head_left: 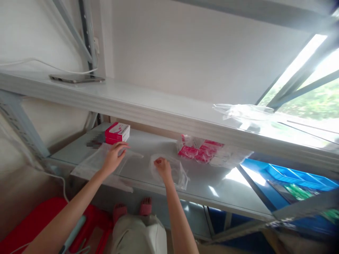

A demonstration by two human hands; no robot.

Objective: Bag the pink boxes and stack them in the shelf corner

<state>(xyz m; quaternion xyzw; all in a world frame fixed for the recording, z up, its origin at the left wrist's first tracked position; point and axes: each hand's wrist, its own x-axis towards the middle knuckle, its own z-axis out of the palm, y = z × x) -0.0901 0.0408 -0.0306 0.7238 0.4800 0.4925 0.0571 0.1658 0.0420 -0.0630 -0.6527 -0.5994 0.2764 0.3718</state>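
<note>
My left hand [116, 157] hovers over a clear flat plastic bag [91, 164] at the left of the lower shelf. Its fingers are stretched out, thumb apart, with nothing visibly gripped. Just behind it stands a pink and white box [118, 133]. My right hand [163, 168] is closed in a pinch at the edge of a crumpled clear plastic bag [176, 169] near the middle of the shelf. Behind and right of that hand lie pink and white boxes in clear plastic [200, 150].
A phone [76, 79] lies on the upper shelf [148, 102], with clear plastic [242, 111] farther right. The upper shelf's edge overhangs the lower shelf [212, 185]. A blue divided tray [299, 178] is at lower right, a red plastic stool [53, 215] at lower left.
</note>
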